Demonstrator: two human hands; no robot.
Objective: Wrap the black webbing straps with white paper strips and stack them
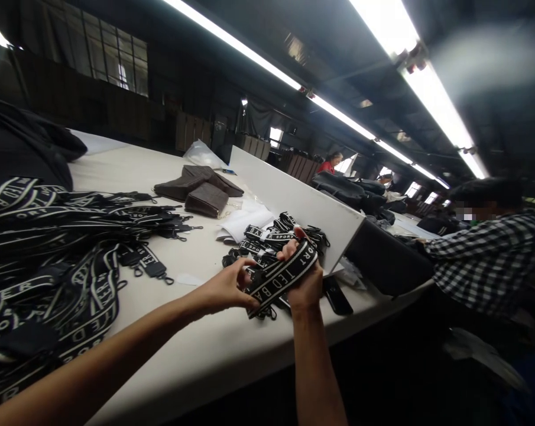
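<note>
Long tube lights (240, 50) ran beneath a dark ceiling, slanting across my view, above a pale worktable (178, 355). I had the folded strap (278, 279), black with white lettering and stripes, raised over the table's right part. My left hand (234, 285) was clamped on its near left end, thumb and fingers pinching the edges; my right hand (307, 285) cradled the other end, its fingers curled around the webbing.

Just behind the hands I saw a small heap of similar straps (256, 232), partly hidden by what I held. White paper (246, 222) lay beside that heap on its far left, and brown pouches (205, 192) sat farther off. Beyond the heap, an upright white panel (289, 198) blocked the way to the far right. I noted a dark phone (337, 297) near my right wrist. A large spread of straps (54, 236), some ending in hooks, covered the left side, with a black bag (19, 139) behind. To the right, a co-worker in a checked shirt (489, 254) leaned toward black material (382, 254).
</note>
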